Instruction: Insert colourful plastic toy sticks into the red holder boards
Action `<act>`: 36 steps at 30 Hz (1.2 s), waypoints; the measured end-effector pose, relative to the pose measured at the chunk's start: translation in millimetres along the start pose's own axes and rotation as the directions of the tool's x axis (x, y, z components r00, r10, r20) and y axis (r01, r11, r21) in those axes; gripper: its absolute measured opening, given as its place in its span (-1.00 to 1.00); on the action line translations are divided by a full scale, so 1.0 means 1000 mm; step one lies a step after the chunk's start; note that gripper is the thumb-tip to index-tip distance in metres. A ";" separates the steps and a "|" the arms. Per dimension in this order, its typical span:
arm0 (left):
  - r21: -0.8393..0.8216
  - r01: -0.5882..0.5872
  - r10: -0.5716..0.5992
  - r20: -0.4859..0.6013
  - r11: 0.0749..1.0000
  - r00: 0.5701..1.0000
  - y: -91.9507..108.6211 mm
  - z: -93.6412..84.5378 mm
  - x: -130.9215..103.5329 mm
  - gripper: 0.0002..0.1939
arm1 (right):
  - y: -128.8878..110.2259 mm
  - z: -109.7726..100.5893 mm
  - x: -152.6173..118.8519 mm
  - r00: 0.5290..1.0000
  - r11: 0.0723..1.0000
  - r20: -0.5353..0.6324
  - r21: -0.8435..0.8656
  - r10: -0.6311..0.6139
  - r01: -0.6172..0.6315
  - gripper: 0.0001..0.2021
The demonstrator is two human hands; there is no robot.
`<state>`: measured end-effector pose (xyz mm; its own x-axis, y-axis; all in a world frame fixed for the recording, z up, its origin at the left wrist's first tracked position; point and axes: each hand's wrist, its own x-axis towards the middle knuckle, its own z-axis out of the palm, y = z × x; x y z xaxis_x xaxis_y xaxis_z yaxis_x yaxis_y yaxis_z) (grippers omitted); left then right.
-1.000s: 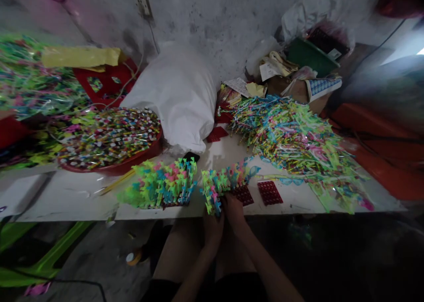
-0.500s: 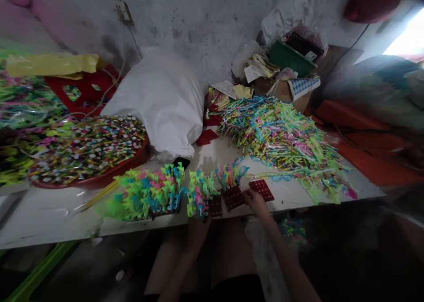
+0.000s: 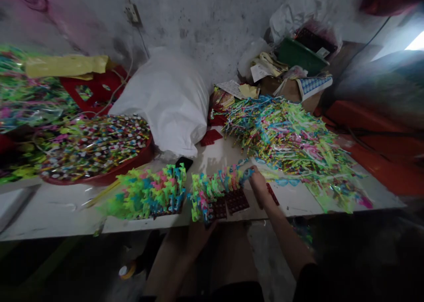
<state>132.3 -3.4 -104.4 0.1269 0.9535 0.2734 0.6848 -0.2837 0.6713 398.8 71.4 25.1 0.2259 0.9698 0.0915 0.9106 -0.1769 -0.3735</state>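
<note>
My right hand (image 3: 259, 186) is at the right end of a row of small colourful plastic figures (image 3: 215, 185), its fingertips by a blue piece; its grip is too dark and small to make out. Dark red dimpled trays (image 3: 237, 201) lie below the row, and another red tray (image 3: 273, 194) is partly hidden behind my right hand. My left hand (image 3: 200, 229) is low at the table's front edge, under the near end of the row, with its fingers hidden. Left of it stands a denser block of green, pink and blue figures (image 3: 154, 189).
A red basin (image 3: 96, 180) of small sticks and a white sack (image 3: 168, 98) stand at the left and centre back. A large heap of wrapped colourful sticks (image 3: 285, 134) covers the right side. A black phone-like object (image 3: 184, 162) lies behind the figures.
My right hand has moved from the red trays up to the row's right end and now covers much of the rightmost tray. The view has shifted slightly. My left hand remains at the table edge.
</note>
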 end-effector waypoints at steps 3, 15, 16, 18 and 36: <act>-0.018 -0.003 0.003 0.018 1.000 1.000 0.001 0.000 0.001 -0.44 | 0.009 -0.022 -0.009 0.992 1.000 -0.128 -0.002 -0.013 0.013 -0.72; 0.017 -0.037 0.036 0.056 0.999 0.998 0.006 -0.005 0.003 -0.55 | 0.093 -0.020 -0.136 0.889 0.745 -0.119 0.601 0.442 -0.290 -0.52; 0.033 -0.050 0.048 0.061 0.998 0.997 0.006 -0.005 0.003 -0.57 | 0.093 -0.014 -0.143 0.845 0.652 -0.111 0.690 0.523 -0.313 -0.50; 0.059 -0.060 0.056 0.069 0.996 0.996 0.007 -0.005 0.003 -0.57 | 0.087 -0.001 -0.154 0.760 0.455 -0.070 0.835 0.646 -0.309 -0.48; -0.025 -0.043 0.047 0.176 0.999 0.983 0.011 -0.011 0.003 -0.55 | -0.056 0.092 -0.115 1.000 0.663 0.024 0.748 0.004 -0.020 -0.73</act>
<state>132.4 -4.5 -88.5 0.2835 0.9422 0.1787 0.6604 -0.3269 0.6760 289.7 -15.2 -48.9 0.2214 0.9728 0.0682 0.3403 -0.0115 -0.9403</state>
